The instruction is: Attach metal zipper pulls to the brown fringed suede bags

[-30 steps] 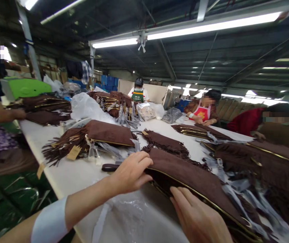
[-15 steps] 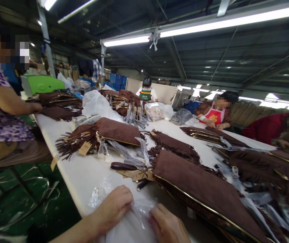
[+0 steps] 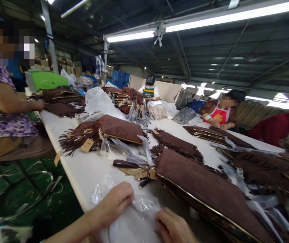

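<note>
A clear plastic bag (image 3: 144, 206) is stretched between my two hands over the near end of the white table (image 3: 75, 168). My left hand (image 3: 120, 199) grips its left side with curled fingers, and part of the crinkled film lies beyond the wrist. On the other side, my right hand (image 3: 173, 224) pinches the bag's edge. Close to the right hand lies a stack of brown suede clutch bags (image 3: 200, 189) with gold zips. Paper tags (image 3: 136, 172) and a dark wrist strap (image 3: 125, 164) hang off that stack.
More fringed brown bags (image 3: 121, 128) are piled further along the table, with others (image 3: 261, 168) at the right. A bundle of white plastic (image 3: 100, 101) stands mid-table. Co-workers stand at the left (image 3: 4, 104), at the far end (image 3: 150, 92) and on the right (image 3: 219, 113).
The view has shifted slightly, so the scene sits a little further right. The plastic between my hands is spread a bit wider, still held on both sides.
</note>
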`<state>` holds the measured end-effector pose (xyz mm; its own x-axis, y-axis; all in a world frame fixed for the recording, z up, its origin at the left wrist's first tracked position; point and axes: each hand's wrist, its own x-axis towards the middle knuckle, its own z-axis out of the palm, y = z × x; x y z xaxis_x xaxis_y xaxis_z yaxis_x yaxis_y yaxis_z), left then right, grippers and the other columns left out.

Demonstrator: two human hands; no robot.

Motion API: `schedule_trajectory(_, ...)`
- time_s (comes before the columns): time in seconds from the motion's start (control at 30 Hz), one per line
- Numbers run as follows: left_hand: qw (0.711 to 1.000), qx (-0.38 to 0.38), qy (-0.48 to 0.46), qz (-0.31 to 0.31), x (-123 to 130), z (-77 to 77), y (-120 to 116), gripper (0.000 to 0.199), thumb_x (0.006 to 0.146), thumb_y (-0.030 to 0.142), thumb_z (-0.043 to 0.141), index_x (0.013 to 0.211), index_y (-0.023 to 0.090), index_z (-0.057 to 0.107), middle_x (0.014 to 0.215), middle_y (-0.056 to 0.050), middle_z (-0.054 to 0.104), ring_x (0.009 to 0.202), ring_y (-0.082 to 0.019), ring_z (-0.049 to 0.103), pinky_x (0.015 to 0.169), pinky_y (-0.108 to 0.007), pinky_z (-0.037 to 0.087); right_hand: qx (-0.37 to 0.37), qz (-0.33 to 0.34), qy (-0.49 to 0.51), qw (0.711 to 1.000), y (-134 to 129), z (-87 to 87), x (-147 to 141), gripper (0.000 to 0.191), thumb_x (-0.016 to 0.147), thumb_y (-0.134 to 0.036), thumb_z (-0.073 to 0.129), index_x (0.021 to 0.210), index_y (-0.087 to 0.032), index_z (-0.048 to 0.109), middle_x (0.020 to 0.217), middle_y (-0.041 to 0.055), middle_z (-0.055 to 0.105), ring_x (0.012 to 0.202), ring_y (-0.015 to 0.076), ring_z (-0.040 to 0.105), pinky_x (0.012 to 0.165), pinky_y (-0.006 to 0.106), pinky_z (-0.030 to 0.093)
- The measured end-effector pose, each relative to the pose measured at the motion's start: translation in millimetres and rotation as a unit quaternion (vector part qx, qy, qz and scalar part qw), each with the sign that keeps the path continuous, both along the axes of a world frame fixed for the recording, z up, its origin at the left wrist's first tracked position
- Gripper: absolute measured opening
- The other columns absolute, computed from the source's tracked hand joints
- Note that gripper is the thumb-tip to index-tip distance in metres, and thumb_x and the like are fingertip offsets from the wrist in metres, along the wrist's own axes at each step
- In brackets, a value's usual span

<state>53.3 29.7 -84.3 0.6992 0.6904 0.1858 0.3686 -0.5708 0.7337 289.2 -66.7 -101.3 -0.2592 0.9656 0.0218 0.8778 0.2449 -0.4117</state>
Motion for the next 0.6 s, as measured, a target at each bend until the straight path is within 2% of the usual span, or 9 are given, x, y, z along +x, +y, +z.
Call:
schedule_trajectory(0.1,1.0,-0.005,0.003,0.004,0,0.9,0,0.018,0.088,0.02,0.039,0.07,0.02,0.036,0.077,-0.001,0.049,0.079,-0.018,0.045,0.075,-0.028,0.035,0.016,-0.004,0.002,1.0,-1,-1.1,9,0.022,0.09,-0.011,0.047,0.082,-0.021,0.065,0.083,0.0032,0.068,0.075,0.0163,0.066,0.066,0.021,0.043)
schedule_trajectory(0.17,1.0,-0.01,0.005,0.004,0,1.9,-1,0.018,0.088,0.019,0.04,0.07,0.02,0.036,0.077,-0.001,0.049,0.079,-0.018,0.045,0.076,-0.029,0.035,0.023,-0.022,0.056,0.998,-3,1.9,18,0.019,0.092,-0.02,0.051,0.079,-0.02,0.065,0.078,0.0021,0.067,0.071,0.0156,0.064,0.066,0.021,0.044)
schedule_trajectory(0.27,1.0,-0.014,0.01,0.008,1,3.0,-2,0.016,0.087,0.018,0.041,0.071,0.02,0.037,0.078,-0.001,0.049,0.079,-0.018,0.045,0.076,-0.029,0.035,0.012,-0.077,0.18,0.981,-6,7.0,25,0.026,0.091,-0.036,0.059,0.071,-0.02,0.064,0.064,-0.0013,0.061,0.063,0.0146,0.058,0.061,0.021,0.042)
schedule_trajectory(0.37,1.0,-0.012,0.018,0.013,1,2.9,-4,0.016,0.085,0.017,0.042,0.07,0.02,0.037,0.078,-0.001,0.05,0.079,-0.018,0.046,0.077,-0.029,0.036,0.003,-0.12,0.341,0.933,-4,8.2,17,0.041,0.091,-0.053,0.057,0.069,-0.02,0.062,0.076,0.0014,0.064,0.056,0.0118,0.054,0.048,0.02,0.039)
schedule_trajectory(0.43,1.0,-0.008,0.021,0.008,0,2.2,-3,0.016,0.085,0.016,0.042,0.07,0.02,0.038,0.079,-0.001,0.051,0.08,-0.018,0.047,0.078,-0.028,0.037,-0.037,-0.137,0.428,0.893,-2,7.5,8,0.047,0.09,-0.064,0.055,0.076,-0.019,0.062,0.089,0.0049,0.066,0.051,0.0098,0.052,0.04,0.019,0.037)
schedule_trajectory(0.5,1.0,-0.003,0.021,0.002,0,1.4,0,0.016,0.085,0.016,0.042,0.07,0.02,0.039,0.079,-0.001,0.052,0.081,-0.018,0.048,0.078,-0.028,0.038,-0.088,-0.145,0.501,0.849,-2,7.6,4,0.048,0.086,-0.068,0.058,0.083,-0.02,0.062,0.097,0.0075,0.067,0.053,0.0107,0.057,0.038,0.019,0.04)
schedule_trajectory(0.53,1.0,0.001,0.021,0.004,1,1.2,1,0.016,0.085,0.015,0.042,0.07,0.02,0.04,0.08,-0.001,0.053,0.081,-0.018,0.048,0.079,-0.028,0.038,-0.098,-0.147,0.53,0.829,-2,8.2,3,0.048,0.085,-0.068,0.06,0.083,-0.02,0.061,0.094,0.0069,0.067,0.053,0.0113,0.058,0.038,0.019,0.042)
schedule_trajectory(0.57,1.0,0.006,0.022,0.008,2,1.2,2,0.016,0.085,0.015,0.043,0.07,0.02,0.04,0.081,-0.002,0.054,0.082,-0.018,0.049,0.079,-0.029,0.039,-0.092,-0.142,0.542,0.823,-2,9.3,3,0.048,0.086,-0.068,0.06,0.082,-0.02,0.059,0.09,0.0058,0.067,0.052,0.0112,0.059,0.038,0.019,0.043)
schedule_trajectory(0.6,1.0,0.011,0.023,0.013,4,1.5,0,0.016,0.084,0.013,0.044,0.07,0.02,0.041,0.081,-0.002,0.055,0.083,-0.018,0.05,0.08,-0.029,0.04,-0.075,-0.128,0.537,0.831,-2,10.5,3,0.047,0.089,-0.066,0.058,0.082,-0.02,0.059,0.086,0.0043,0.067,0.051,0.0106,0.059,0.039,0.019,0.044)
